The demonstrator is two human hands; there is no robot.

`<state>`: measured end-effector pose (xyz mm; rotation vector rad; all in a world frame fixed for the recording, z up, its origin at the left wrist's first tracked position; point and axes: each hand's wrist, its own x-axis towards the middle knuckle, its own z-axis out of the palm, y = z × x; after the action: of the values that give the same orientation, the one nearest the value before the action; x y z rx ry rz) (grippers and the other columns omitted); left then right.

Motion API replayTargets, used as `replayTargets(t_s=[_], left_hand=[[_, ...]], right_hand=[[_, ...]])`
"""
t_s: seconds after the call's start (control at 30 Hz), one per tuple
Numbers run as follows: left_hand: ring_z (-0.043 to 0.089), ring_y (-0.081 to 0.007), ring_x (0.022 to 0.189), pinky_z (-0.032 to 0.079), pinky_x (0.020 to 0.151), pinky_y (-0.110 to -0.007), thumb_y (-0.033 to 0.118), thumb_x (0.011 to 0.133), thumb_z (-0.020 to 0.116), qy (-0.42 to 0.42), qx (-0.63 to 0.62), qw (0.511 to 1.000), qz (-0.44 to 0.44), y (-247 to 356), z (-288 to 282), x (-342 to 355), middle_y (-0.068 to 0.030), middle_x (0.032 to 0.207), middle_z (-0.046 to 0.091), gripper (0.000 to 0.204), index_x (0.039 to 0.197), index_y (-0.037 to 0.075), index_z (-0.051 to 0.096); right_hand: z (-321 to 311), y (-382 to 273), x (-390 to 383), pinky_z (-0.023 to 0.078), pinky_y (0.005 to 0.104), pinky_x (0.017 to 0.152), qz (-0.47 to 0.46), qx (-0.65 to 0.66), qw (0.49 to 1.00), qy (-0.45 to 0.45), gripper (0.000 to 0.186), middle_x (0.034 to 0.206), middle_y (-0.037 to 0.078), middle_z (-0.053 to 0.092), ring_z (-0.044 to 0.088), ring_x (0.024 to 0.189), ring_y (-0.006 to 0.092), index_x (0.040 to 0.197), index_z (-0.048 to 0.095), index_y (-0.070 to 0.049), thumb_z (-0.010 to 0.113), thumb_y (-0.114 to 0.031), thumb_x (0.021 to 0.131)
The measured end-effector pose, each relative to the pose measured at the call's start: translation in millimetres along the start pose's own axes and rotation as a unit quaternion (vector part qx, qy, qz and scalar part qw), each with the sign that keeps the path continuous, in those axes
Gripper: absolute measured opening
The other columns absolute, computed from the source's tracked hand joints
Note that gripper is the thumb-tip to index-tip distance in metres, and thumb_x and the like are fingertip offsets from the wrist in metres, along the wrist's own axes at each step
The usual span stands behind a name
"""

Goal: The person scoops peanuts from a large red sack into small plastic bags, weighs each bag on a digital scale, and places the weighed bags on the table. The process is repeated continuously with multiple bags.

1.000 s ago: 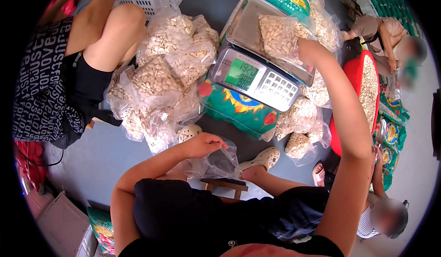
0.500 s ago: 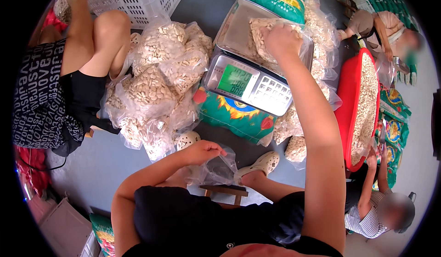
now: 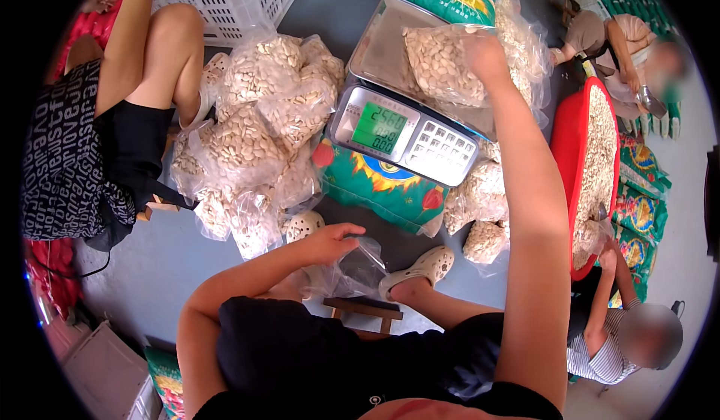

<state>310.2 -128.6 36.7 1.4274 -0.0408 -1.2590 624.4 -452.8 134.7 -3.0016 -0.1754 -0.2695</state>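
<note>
On the steel weighing pan (image 3: 384, 49), keep the clear plastic seed bag (image 3: 441, 66) fully supported, with closure of fingers indiscernible for right hand (image 3: 489, 60) and left hand (image 3: 328, 244).

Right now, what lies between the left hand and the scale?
In the head view, going from the left hand to the scale: first a strip of dark floor, then the green printed sack.

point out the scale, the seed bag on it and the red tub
Scale (image 3: 408, 133): head view, front panel between screen and keypad.
Seed bag (image 3: 441, 61): head view, middle of its seed-filled part.
Red tub (image 3: 568, 150): head view, its bare left side.
</note>
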Motion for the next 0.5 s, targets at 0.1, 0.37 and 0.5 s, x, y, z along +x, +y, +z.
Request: replayTargets(t_s=[0.1, 0.37, 0.5], left_hand=[[0.046, -0.0085, 0.046, 0.037, 0.041, -0.026, 0.026, 0.09, 0.052, 0.044, 0.001, 0.999, -0.032, -12.1, -7.1, 2.4, 0.0007, 0.059, 0.049, 0.027, 0.108, 0.006, 0.057], [0.049, -0.013, 0.044, 0.04, 0.042, -0.029, 0.032, 0.085, 0.059, 0.155, 0.014, 0.987, -0.033, -16.2, -11.6, 16.8, -0.0038, 0.059, 0.053, 0.032, 0.098, 0.003, 0.053], [0.048, -0.0121, 0.045, 0.037, 0.041, -0.028, 0.029, 0.085, 0.06, 0.187, 0.057, 0.98, -0.025, -14.4, -4.4, 5.2, -0.0039, 0.062, 0.053, 0.034, 0.106, 0.002, 0.054]], right_hand=[[-16.2, -17.9, -7.7, 0.051, 0.0376, 0.073, 0.149, 0.274, 0.95, -0.017, 0.032, 0.096, 0.017, 0.063, 0.061, 0.08, 0.0295, 0.108, 0.057, -0.002, 0.047, -0.024, 0.087], [-94.1, -31.4, -72.4, 0.028, 0.0231, 0.031, 0.237, 0.692, 0.668, -0.137, 0.019, 0.064, 0.002, 0.049, 0.04, 0.044, 0.0085, 0.088, 0.049, -0.009, 0.043, -0.026, 0.092], [-87.4, -69.0, -169.2, 0.027, 0.0218, 0.029, 0.238, 0.726, 0.591, -0.26, 0.021, 0.061, 0.002, 0.048, 0.038, 0.04, 0.0073, 0.086, 0.05, -0.009, 0.042, -0.028, 0.093]])
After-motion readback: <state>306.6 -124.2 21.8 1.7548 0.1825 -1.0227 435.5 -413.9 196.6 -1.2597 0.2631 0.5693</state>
